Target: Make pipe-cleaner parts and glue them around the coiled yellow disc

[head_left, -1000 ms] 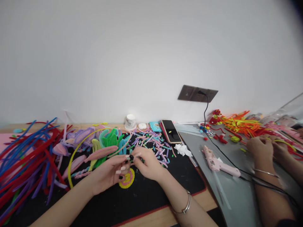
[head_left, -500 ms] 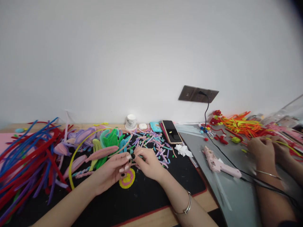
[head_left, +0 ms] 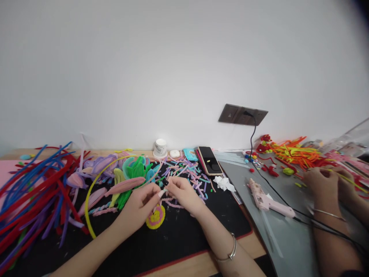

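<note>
My left hand [head_left: 143, 206] and my right hand [head_left: 182, 195] meet fingertip to fingertip above the black mat [head_left: 184, 238]. Both are closed in a pinch. Whatever lies between the fingertips is too small and covered to make out. Just under my left hand is a round yellow fuzzy disc [head_left: 156, 217] with a pink ring, partly covered by the fingers. A pink pipe-cleaner strand [head_left: 173, 204] lies below my right hand. Left of the hands rests a long pink pipe-cleaner petal [head_left: 126, 186], beside green pipe-cleaner leaves [head_left: 138, 168].
Red, blue and purple pipe cleaners [head_left: 37, 204] pile up at left. Cut pastel pieces [head_left: 191, 173] scatter behind my hands, near a paper cup [head_left: 160, 148] and a phone [head_left: 209, 161]. Right are crumpled tissue [head_left: 224, 183], a pink glue gun [head_left: 268, 202] with its cord, and another person's hands [head_left: 323, 184].
My left hand has turned and its fingers have curled in, with the back now facing up. My right fingers have shifted slightly while staying pinched. The other person's hands have barely moved.
</note>
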{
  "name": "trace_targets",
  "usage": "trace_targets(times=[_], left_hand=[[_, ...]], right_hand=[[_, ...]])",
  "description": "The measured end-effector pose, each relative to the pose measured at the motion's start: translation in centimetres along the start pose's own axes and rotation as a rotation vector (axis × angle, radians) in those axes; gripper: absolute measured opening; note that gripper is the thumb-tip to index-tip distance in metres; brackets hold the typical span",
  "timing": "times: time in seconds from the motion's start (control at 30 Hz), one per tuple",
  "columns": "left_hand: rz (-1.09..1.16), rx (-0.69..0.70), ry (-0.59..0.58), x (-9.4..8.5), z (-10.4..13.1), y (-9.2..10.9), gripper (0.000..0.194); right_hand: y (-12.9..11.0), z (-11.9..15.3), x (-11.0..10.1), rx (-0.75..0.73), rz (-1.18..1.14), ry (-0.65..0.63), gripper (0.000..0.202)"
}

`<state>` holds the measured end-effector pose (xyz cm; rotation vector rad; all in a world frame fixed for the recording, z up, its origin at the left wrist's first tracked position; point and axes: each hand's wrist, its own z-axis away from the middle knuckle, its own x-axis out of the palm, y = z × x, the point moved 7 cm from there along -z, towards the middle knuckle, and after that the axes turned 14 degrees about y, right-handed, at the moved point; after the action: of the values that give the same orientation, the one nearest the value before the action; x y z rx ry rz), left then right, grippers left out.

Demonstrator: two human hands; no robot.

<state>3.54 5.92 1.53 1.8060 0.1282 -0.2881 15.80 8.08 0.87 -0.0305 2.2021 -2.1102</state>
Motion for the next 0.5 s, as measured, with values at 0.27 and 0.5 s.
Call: trace_targets(times=[0.27,0.5], left_hand=[[0.546,-0.410,-0.008,0.5,-0.3,-2.5,0.018],[0.573,-0.478,-0.075,1.4,0.0,-2.9,0.025]], right_hand=[[-3.8,0.9,-0.7,-0.521,0.404,0.098,0.015],[-3.9,1.5,0.2,-0.681,0.536,0.043,0.016]])
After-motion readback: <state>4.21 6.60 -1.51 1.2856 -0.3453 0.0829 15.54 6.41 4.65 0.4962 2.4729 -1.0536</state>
